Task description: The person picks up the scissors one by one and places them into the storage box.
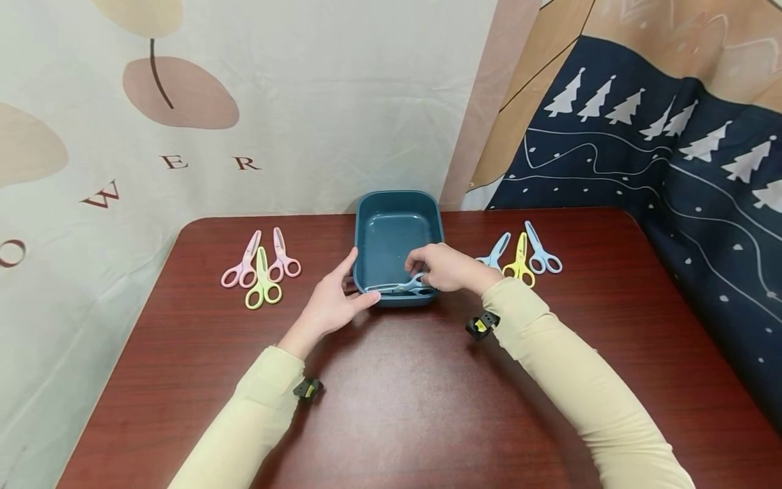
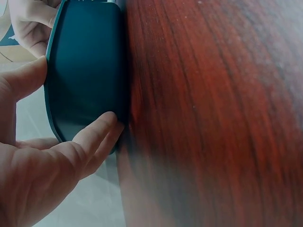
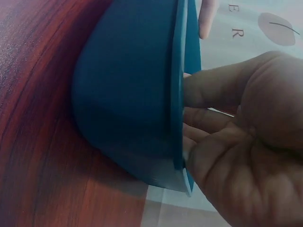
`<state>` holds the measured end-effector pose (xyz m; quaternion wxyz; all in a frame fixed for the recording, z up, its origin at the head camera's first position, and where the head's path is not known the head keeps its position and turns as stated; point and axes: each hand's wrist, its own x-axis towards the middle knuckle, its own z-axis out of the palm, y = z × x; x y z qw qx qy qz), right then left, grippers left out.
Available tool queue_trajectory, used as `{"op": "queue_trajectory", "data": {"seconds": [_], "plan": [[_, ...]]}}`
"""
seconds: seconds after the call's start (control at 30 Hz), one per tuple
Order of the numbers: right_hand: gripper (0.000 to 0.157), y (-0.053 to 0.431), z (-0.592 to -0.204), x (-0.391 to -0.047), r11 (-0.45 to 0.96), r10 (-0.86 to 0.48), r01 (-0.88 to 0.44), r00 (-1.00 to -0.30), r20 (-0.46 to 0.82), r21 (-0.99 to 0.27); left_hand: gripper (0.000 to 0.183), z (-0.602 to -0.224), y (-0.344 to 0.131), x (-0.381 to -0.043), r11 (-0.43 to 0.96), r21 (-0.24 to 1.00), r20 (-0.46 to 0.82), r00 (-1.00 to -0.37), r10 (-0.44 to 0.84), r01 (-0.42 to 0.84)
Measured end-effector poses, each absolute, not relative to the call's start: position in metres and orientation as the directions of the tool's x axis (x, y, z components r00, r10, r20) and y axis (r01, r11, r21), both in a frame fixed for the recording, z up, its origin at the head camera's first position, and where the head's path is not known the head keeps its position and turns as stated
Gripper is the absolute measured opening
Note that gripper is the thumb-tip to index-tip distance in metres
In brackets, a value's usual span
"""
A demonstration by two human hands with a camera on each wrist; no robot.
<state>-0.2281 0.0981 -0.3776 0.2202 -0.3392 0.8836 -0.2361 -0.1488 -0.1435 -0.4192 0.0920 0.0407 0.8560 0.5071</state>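
A dark blue-green plastic bin (image 1: 397, 234) stands at the table's back edge. Inside it, along the near wall, lie light blue scissors (image 1: 400, 287), blades to the left. My right hand (image 1: 449, 266) reaches over the bin's right side with curled fingers and pinches these scissors at the handles. In the right wrist view the bin's rim hides the fingertips. At the near left corner, my left hand (image 1: 332, 299) is spread against the bin. Its thumb (image 2: 31, 78) touches the rim, and its extended fingers (image 2: 94, 135) rest along the outer wall.
Left of the bin lie two pink scissors (image 1: 284, 255) with yellow-green scissors (image 1: 263, 280) between them. To its right, yellow scissors (image 1: 520, 261) lie between two blue scissors (image 1: 540, 251); my right hand is close to this group. Printed cloth (image 1: 318, 102) hangs behind the table (image 1: 391, 401).
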Motion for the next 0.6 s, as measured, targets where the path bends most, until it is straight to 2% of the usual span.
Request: {"op": "queue_trajectory", "data": {"seconds": [0.27, 0.37, 0.6], "plan": [[0.03, 0.099, -0.384, -0.228, 0.681, -0.67, -0.515, -0.726, -0.158, -0.52, 0.096, -0.419, -0.142, -0.149, 0.472, 0.882, -0.109, -0.98, 0.167, -0.017], [0.027, 0.1, -0.387, -0.227, 0.665, -0.668, -0.541, -0.739, -0.088, -0.515, 0.096, -0.419, -0.142, -0.149, 0.479, 0.878, -0.113, -0.98, 0.165, -0.02], [0.024, 0.102, -0.389, -0.224, 0.613, -0.644, -0.543, -0.764, 0.035, -0.573, 0.096, -0.419, -0.143, -0.149, 0.502, 0.864, -0.118, -0.98, 0.159, -0.023]]}}
